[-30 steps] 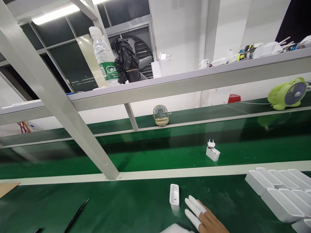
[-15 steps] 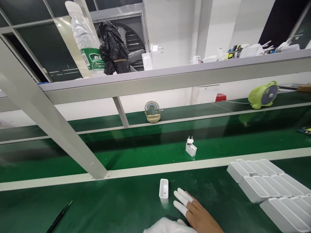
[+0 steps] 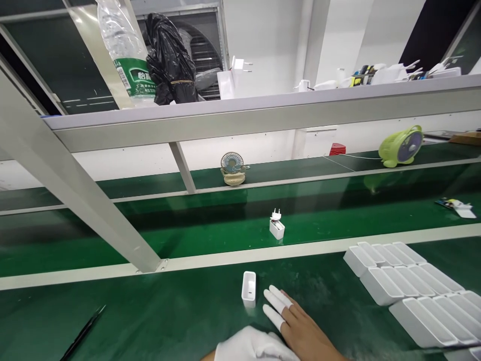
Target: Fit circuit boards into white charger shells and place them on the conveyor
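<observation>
Nearest, the left hand (image 3: 255,347) in a white cloth glove sits at the bottom edge, too cropped to tell whether it holds anything. Just beyond, the bare right hand (image 3: 300,331) lies flat and open on the green bench mat (image 3: 169,311), empty, two fingers (image 3: 276,300) capped in white cots. Just beside those fingertips, not touching, stands the small white plastic charger shell (image 3: 248,288) (upright, open end up). A careless nudge could tip it. Farther off, a white plug adapter (image 3: 277,226) rides the green conveyor belt (image 3: 210,235); rows of white shells (image 3: 398,281) lie to the right.
</observation>
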The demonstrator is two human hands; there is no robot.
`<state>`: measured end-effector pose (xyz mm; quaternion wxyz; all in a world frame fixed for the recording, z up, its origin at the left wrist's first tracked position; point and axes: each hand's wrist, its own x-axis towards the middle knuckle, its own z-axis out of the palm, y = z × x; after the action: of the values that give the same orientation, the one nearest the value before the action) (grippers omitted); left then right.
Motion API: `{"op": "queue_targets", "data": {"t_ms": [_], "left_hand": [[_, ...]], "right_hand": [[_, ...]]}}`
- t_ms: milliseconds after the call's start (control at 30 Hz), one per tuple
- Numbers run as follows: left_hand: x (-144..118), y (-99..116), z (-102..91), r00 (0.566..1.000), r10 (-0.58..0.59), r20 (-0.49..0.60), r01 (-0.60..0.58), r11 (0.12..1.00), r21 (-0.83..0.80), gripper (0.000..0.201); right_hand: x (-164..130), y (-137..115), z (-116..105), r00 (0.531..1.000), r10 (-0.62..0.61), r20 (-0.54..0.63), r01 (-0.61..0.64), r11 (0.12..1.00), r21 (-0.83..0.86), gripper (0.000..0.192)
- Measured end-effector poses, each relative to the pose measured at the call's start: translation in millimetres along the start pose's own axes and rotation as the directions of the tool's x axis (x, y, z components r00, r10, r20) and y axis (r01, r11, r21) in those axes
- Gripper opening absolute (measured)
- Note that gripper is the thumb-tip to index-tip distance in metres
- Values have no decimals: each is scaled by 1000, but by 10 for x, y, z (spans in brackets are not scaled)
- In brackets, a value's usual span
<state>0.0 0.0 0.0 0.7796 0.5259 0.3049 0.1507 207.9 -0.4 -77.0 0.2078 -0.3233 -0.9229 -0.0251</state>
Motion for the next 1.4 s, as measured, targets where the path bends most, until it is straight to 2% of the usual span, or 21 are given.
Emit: {"op": "queue_targets", "data": {"t_ms": [133,267,400,500,600,767,967,1100,1267,1400], "left_hand": [[200,10,43,988,123,-98,-114,990,86,39],[315,-14,124,967,195,-165,-171,973,152,39],[130,-38,109,987,135,-87,-116,975,190,40],[-20,-47,64,995,90,-51,-79,980,183,40],[-34,-17,22,998,69,-15,-66,984,167,40],[4,115,-1,992,46,120,-59,992,108,52],[-69,155,54,997,35,65,-41,994,98,52],[-62,106,64,999,10,42,-15,993,117,54],[-45,34,59,999,14,34,-19,990,138,51],[-29,-61,36,1000,-2,25,-1,995,100,53]], "right_hand": [[-30,2,60,1000,15,-15,-15,1000,5,20],[-50,18,86,1000,8,-26,-6,998,60,23],[-41,17,70,999,1,-37,1,998,62,26],[-35,6,52,1000,-4,16,4,1000,-5,28],[-43,4,35,998,-11,65,13,1000,-28,35],[-65,4,42,995,-13,95,12,1000,13,35],[-73,-15,109,998,6,65,-10,998,59,16],[-97,2,120,1000,-17,18,16,999,34,24],[-106,16,86,1000,-8,-18,11,990,143,27],[-52,-12,-8,999,-11,42,8,996,84,35]]}}
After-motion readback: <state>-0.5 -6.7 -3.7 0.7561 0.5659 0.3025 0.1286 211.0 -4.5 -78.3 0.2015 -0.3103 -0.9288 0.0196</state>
